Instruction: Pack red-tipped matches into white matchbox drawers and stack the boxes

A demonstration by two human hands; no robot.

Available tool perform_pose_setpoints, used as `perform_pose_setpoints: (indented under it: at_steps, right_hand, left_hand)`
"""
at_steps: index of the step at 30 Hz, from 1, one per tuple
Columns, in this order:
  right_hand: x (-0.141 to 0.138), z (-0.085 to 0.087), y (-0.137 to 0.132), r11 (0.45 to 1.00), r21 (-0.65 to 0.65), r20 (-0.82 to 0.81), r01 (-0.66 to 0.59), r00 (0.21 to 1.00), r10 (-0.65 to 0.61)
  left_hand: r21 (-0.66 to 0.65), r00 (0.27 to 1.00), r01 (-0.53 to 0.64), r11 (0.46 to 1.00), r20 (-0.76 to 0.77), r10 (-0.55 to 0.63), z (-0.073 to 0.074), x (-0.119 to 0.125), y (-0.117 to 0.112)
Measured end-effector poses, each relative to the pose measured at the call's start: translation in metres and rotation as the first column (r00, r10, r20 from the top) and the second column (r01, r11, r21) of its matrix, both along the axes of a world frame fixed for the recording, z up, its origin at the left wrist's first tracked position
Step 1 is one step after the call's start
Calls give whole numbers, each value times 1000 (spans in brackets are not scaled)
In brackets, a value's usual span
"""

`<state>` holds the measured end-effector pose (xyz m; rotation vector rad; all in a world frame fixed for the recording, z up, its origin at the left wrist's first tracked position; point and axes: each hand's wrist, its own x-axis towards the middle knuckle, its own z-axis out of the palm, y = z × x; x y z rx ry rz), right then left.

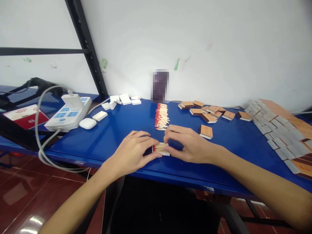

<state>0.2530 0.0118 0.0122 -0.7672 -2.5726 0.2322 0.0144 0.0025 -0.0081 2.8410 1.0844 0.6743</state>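
Observation:
A small white matchbox tray (166, 154) lies on the blue table in front of me, filled with matches (160, 148) whose red heads point left. My left hand (136, 150) is closed on its left end, thumb at the near side and fingers at the far side. At the right end my right hand (187, 144) curls its thumb and fingers around the tray and the match ends. Just beyond lies a long heap of loose matches (162, 117), red heads to the left. An orange-brown matchbox cover (206, 131) sits beyond my right hand.
Several more matchbox covers (214, 112) lie at back right, and stacked matchboxes (280, 133) stand far right. White trays (125, 99) are at back left. A power strip (69, 112) with cables and a white earbud case (87, 123) sit left. A black rack post (87, 48) rises there.

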Motion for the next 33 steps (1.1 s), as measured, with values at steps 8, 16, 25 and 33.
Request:
perform_pose_setpoints:
  at_steps: [8, 16, 25, 33]
  right_hand:
    - [5, -5, 6, 999, 33, -31, 38, 999, -37]
    - [6, -22, 35, 936, -13, 24, 351, 936, -351]
    - [-4, -24, 43, 923, -48, 56, 383, 923, -380]
    - [-4, -23, 43, 916, -100, 44, 387, 922, -385]
  left_hand:
    - [-14, 996, 88, 996, 18, -87, 1, -2, 1]
    - [-62, 993, 119, 991, -7, -120, 3, -2, -1]
    - [-119, 996, 84, 989, -14, -86, 6, 0, -1]
    - [-127, 996, 92, 988, -9, -94, 6, 1, 0]
